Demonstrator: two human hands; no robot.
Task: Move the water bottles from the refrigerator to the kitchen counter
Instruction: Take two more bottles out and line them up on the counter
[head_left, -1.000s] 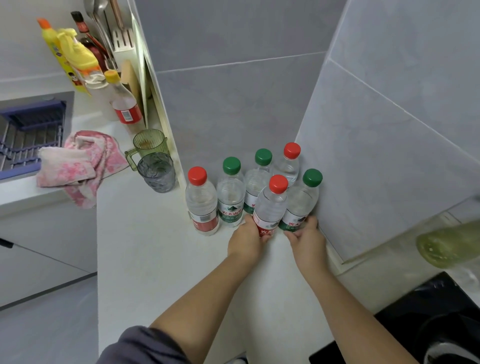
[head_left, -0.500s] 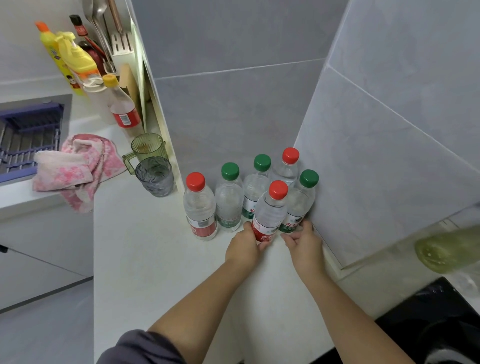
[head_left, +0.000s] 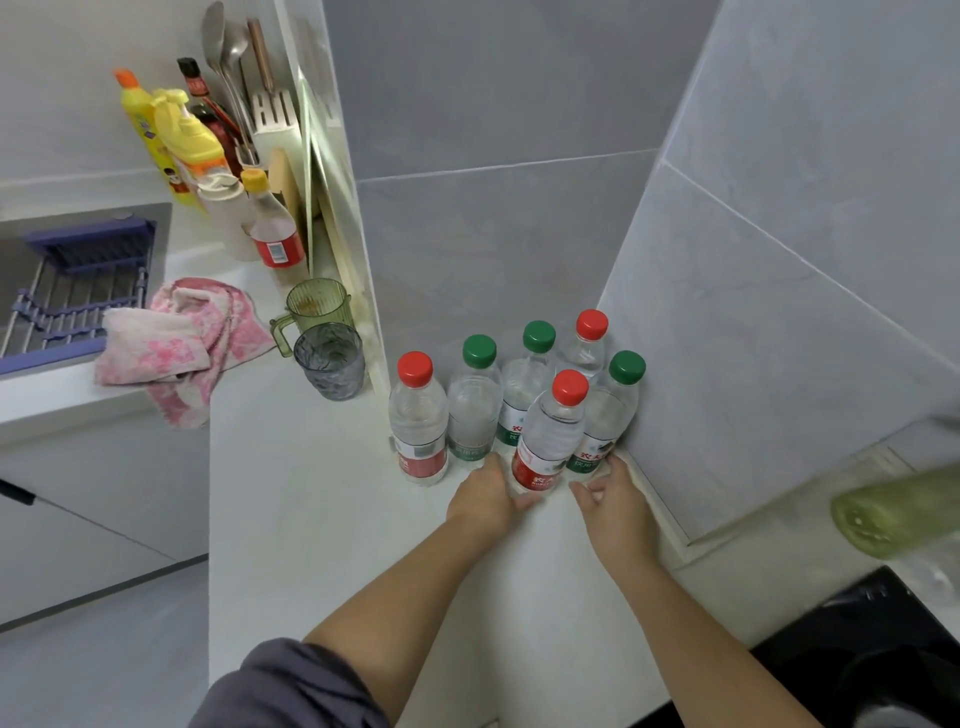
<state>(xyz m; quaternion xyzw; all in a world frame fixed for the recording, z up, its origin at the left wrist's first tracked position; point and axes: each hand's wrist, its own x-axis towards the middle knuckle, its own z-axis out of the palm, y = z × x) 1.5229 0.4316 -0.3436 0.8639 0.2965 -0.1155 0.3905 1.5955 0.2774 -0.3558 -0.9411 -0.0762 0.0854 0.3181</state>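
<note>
Gripping the foot of the front red-capped water bottle (head_left: 549, 441) with the left hand (head_left: 485, 496), fingers curled round its base. Touching the green-capped water bottle (head_left: 605, 421) low down with the right hand (head_left: 615, 499); grasp or mere contact, cannot tell. Standing upright, long axes vertical, both at 12 o'clock from the hands, left nearer the red one. Already on the tabletop (head_left: 337, 519) in the corner, beside four more water bottles (head_left: 472, 400). Reading "农夫" on the red label (head_left: 537, 475); smaller print illegible.
</note>
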